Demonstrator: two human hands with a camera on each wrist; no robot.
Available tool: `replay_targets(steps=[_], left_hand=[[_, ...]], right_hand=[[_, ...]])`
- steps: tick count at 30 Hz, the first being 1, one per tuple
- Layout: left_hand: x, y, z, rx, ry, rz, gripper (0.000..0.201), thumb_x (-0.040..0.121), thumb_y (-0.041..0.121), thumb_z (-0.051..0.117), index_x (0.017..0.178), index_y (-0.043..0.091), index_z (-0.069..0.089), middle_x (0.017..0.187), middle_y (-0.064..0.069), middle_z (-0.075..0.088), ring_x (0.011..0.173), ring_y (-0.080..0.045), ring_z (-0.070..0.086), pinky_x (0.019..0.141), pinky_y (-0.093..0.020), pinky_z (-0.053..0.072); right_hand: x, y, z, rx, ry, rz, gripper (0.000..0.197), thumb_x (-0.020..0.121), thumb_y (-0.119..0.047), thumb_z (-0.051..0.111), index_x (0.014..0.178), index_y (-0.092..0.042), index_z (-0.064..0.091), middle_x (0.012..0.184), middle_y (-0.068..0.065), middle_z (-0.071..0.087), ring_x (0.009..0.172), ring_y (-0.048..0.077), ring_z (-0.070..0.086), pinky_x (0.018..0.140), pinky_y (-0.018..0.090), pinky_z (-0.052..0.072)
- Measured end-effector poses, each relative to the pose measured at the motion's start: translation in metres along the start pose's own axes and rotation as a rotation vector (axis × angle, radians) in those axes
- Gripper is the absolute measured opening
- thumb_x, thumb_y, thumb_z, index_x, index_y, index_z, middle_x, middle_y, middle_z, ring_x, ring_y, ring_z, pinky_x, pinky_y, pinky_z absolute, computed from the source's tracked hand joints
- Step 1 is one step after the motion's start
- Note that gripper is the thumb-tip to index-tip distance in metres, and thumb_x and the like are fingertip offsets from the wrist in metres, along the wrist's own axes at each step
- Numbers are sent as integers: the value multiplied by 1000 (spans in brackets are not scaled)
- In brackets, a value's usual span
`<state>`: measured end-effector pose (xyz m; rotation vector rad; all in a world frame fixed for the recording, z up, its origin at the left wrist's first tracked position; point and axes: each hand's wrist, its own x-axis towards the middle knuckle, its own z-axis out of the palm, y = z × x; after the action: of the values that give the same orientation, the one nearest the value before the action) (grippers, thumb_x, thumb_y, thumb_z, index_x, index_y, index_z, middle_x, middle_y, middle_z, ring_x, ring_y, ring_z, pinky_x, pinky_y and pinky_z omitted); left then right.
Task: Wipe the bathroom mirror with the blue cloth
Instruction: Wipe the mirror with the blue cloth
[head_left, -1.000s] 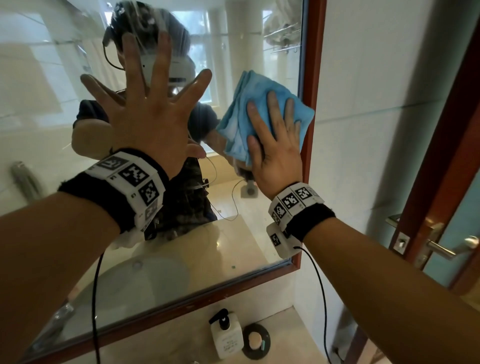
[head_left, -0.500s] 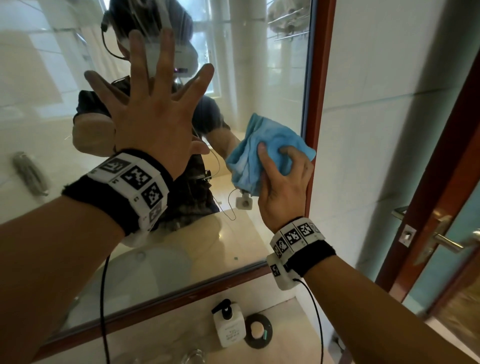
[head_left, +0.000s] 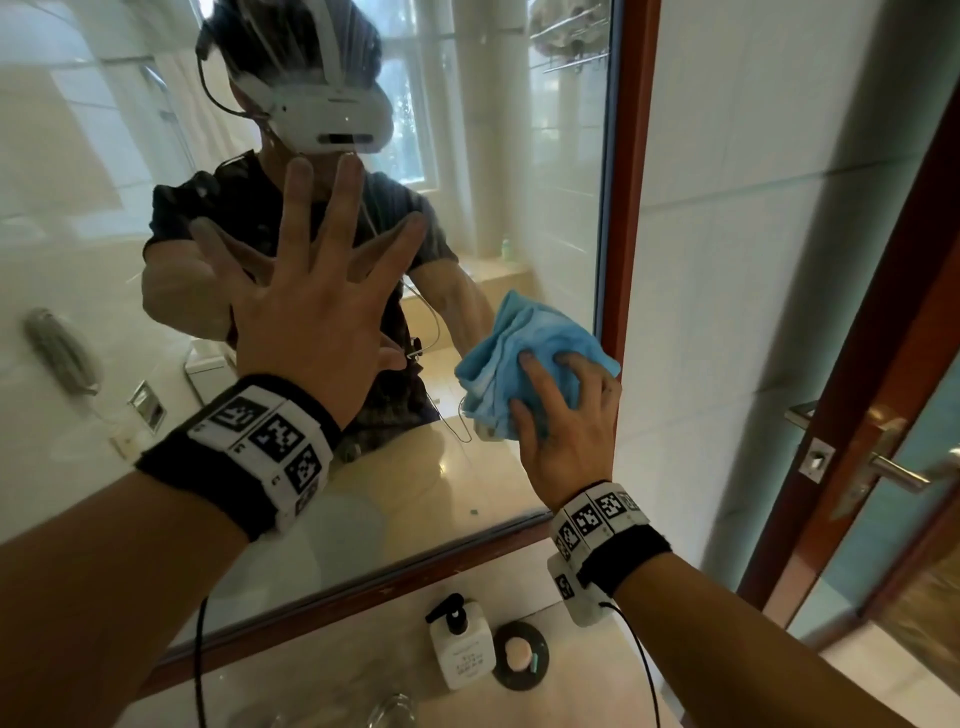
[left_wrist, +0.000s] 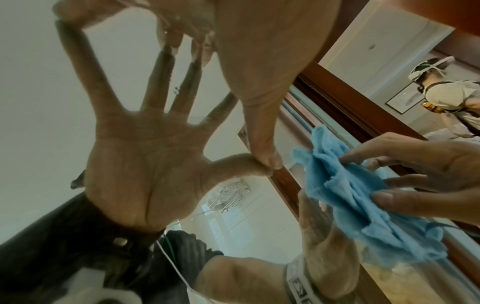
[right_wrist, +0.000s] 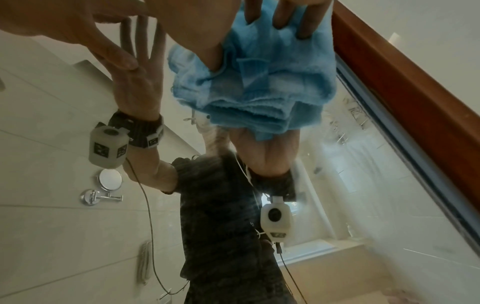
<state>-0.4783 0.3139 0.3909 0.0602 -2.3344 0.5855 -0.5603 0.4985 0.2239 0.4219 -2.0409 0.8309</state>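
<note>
The bathroom mirror has a red-brown wooden frame. My left hand lies flat against the glass with fingers spread wide; the left wrist view shows its thumb touching the glass. My right hand holds the bunched blue cloth against the mirror's lower right, close to the frame. Its fingers dig into the cloth, and the thumb is tucked into a fold. From the left wrist, the cloth is pinched between the thumb and fingers of the right hand.
Below the mirror a white pump bottle and a dark round soap dish stand on the beige counter. A clear glass sits at the bottom edge. A tiled wall and a wooden door with a metal handle lie to the right.
My right hand has slid the cloth down along the mirror's right side and bunched it more tightly. The left hand has stayed flat on the glass.
</note>
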Motion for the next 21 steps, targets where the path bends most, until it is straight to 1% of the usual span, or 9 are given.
replay_targets(steps=[3,6,8,11,14,15,17,19,21], left_hand=[[0,2,-2,-1,-3,-7,119,58,64,76,153,43,9,163,-9,-8,149,-39,-3,97,-83,10],[0,2,-2,1,-5,-9,118,58,65,75,153,42,9,163,-10,-8,149,-39,-4,97,-83,9],[0,1,1,-1,-7,-5,120,57,66,75,153,43,7,163,-10,-10,149,-39,-5,98,-83,9],[1,0,3,-33,-10,15,124,55,63,78,153,43,4,163,-11,-11,148,-41,-8,99,-82,15],[1,0,5,-43,-9,22,124,55,62,78,153,43,4,163,-11,-12,148,-41,-9,99,-81,16],[1,0,5,-50,-8,26,125,54,61,79,153,43,3,162,-11,-13,148,-41,-10,99,-80,17],[1,0,6,-57,-7,25,126,54,61,80,152,43,2,162,-10,-13,148,-41,-10,100,-78,19],[0,1,5,-53,-11,18,125,55,61,79,152,42,3,162,-11,-13,148,-41,-10,99,-79,18],[0,3,5,-42,-18,12,124,55,61,79,153,41,5,162,-12,-13,148,-41,-10,98,-81,16]], right_hand=[[3,1,0,18,15,-3,52,91,-30,63,137,-34,40,135,12,42,121,32,34,99,35,30],[10,0,-2,39,41,-27,47,94,-29,59,137,-32,42,135,11,45,119,32,35,99,33,31],[20,-3,-4,44,66,-35,43,95,-29,56,137,-29,46,136,10,46,116,33,37,96,32,33],[51,-14,-14,57,151,-51,40,95,-26,56,135,-22,54,136,9,48,113,35,40,94,28,33],[92,-32,-29,61,226,-70,39,94,-21,58,133,-18,58,135,11,51,112,35,42,96,22,27],[103,-37,-33,54,240,-74,39,93,-20,59,132,-18,59,134,11,51,112,35,43,95,22,28],[114,-42,-38,44,253,-77,38,92,-21,60,130,-19,61,131,10,54,109,35,44,91,26,35],[110,-41,-39,45,260,-89,35,91,-20,63,126,-18,64,128,9,56,108,36,46,87,28,39],[100,-37,-36,47,258,-104,31,89,-20,66,120,-17,68,125,9,59,107,36,49,87,28,39]])
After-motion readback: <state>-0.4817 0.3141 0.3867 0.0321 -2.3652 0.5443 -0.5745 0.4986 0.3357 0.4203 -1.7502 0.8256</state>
